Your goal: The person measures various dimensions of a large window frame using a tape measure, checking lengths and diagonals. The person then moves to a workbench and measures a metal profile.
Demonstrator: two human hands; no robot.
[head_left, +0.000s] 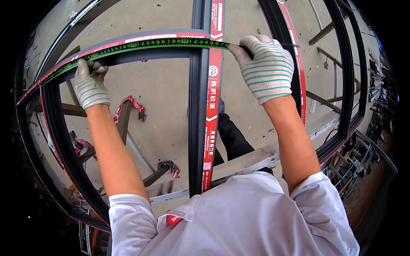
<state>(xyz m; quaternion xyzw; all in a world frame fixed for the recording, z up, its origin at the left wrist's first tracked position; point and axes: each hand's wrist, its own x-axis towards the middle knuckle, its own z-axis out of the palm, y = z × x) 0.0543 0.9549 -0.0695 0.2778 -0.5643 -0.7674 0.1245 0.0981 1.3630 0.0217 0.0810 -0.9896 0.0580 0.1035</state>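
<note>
Tape: long, thin green measuring blade with black markings (162, 43); stretched along the dark metal crossbar (164, 53), past the black metal upright (197, 111);
Right hand (268, 68): striped glove; pinching the tape;
Left hand (91, 83): fingers curled against tape; grip, I cannot tell;
Progress: tape laid out; measuring seems underway; reading and rewinding probably left

The measuring tape (158, 43), green with black marks, is pulled out. It runs along the crossbar (149, 55) of the dark frame (57, 115), starting well left of the vertical bar (195, 119), passing across its upper part, and reaching to its right. Red film (212, 112) with white print covers the vertical bar's right side.
</note>
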